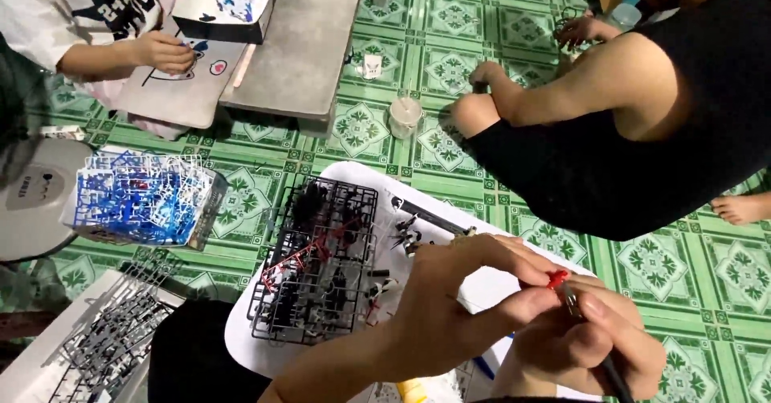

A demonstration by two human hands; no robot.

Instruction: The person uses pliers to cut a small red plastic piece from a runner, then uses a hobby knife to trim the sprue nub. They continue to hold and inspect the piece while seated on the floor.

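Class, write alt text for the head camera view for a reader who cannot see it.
Two hands meet over a white board: the left hand pinches a small red part, and the right hand holds a thin tool to it. Black part frames lie alongside; two other people sit nearby on green floor tiles.
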